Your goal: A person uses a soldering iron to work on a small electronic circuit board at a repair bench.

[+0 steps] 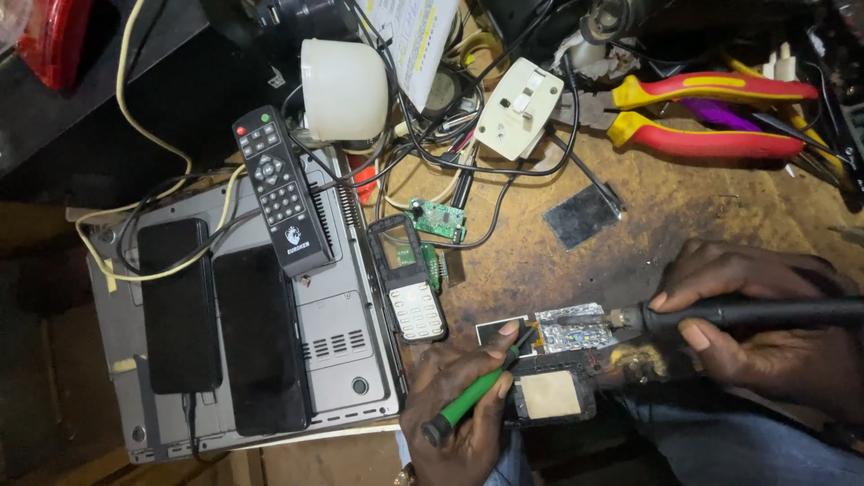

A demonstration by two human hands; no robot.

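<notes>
The person's right hand (pixel 765 333) is closed around the black handle of a soldering iron (pixel 720 314), held like a pen, its metal tip lying over a small foil-covered part (pixel 574 328) at the near edge of the table (pixel 684 216). The left hand (pixel 468 396) grips a green-handled tool (pixel 468 403), fingers wrapped round the shaft, its dark tip reaching toward the left end of the same foil piece. Just below it lies an opened phone body (pixel 551 396) with a pale square panel showing, touching or nearly touching the foil part — which of the two cannot be told.

To the left a keypad phone frame (pixel 407 279) leans against a grey laptop-like case (pixel 342 342) that carries two dark phones (pixel 180 306) and a black remote control (pixel 281 191). A small green circuit board (pixel 438 219), a white switch box (pixel 519 108) and red-and-yellow pliers (pixel 702 112) lie farther back among tangled cables.

Done well, this soldering seems to call for a steady hold-down with the green tool while the iron touches only the joint and briefly — the foil and the plastic phone body beside it would likely suffer from lingering heat. Resting both wrists on the table edge should keep the two tips from wandering, and the loose cables are best kept well apart from the hot shaft.
</notes>
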